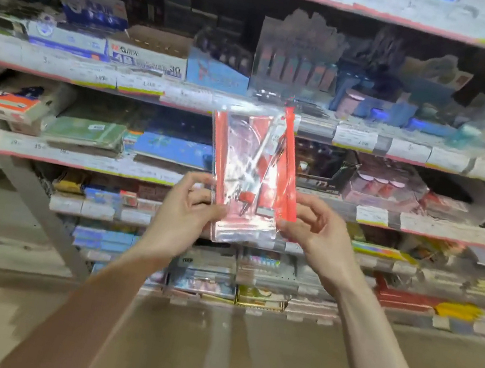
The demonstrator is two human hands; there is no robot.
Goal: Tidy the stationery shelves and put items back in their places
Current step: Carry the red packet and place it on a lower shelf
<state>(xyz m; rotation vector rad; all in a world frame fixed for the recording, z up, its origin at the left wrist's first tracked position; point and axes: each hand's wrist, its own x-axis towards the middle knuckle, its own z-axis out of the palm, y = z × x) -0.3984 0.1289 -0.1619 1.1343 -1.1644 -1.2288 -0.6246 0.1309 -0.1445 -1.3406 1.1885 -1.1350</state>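
Note:
A clear plastic stationery pouch (251,166) with red edges and a compass-like tool inside is held upright in front of the shelves. My left hand (188,206) grips its lower left edge. My right hand (314,229) grips its lower right edge. The pouch's top reaches the price-label strip of an upper shelf (185,96), and its bottom hangs in front of a lower shelf.
Several tiers of stationery shelves (93,160) fill the view. White and blue boxes (146,58) stand upper left, green and blue flat packs (88,130) middle left, pink boxes (389,190) middle right. A grey slanted upright (25,178) runs down the left. Tan floor (236,361) lies below.

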